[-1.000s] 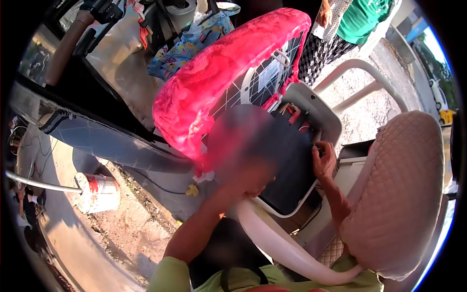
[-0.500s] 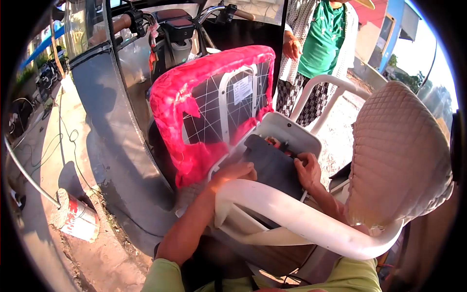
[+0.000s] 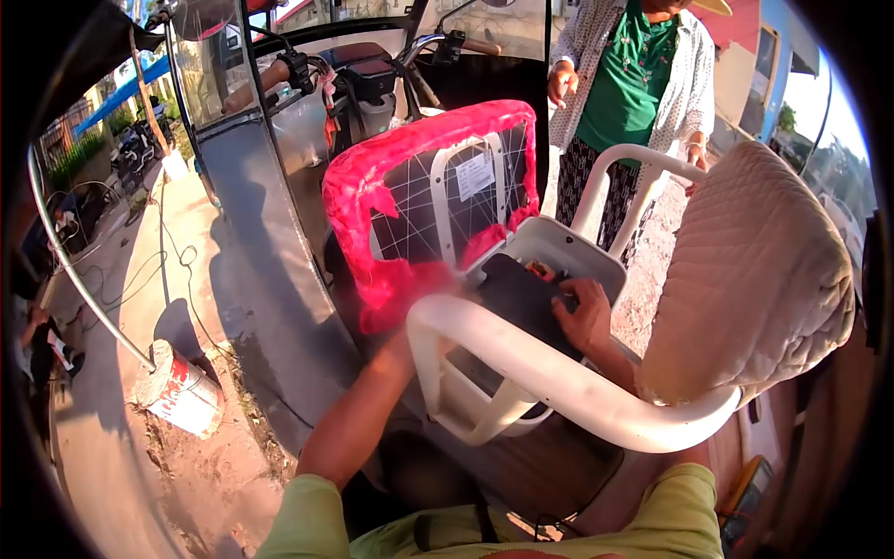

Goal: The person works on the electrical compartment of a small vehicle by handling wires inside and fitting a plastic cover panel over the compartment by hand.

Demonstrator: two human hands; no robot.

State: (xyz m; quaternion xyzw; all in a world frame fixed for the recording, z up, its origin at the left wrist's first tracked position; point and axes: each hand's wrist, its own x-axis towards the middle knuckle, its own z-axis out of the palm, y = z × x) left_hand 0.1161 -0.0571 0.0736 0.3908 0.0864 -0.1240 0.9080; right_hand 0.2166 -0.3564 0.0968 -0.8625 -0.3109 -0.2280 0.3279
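Observation:
The white compartment under the raised seat holds a dark flat panel. My right hand rests on the panel's right side, near the compartment wall, its fingers bent and apart with nothing visible in them. Small reddish and dark parts, too small to name, show beside its fingertips. My left hand is mostly hidden behind the white tube frame; only the wrist area shows and its fingers cannot be seen. The tipped-up seat has pink fabric round its edge, an underside crossed with cords, and a paper label.
A beige quilted backrest stands at the right. Handlebars are ahead. Beyond the compartment stands a person in a green shirt. To the left, a white bucket and cables lie on the ground outside a grey side panel.
The view has shifted, so most things sit lower or further right. My left hand has gone from above the compartment to behind the white tube. My right hand stays by the panel's right edge.

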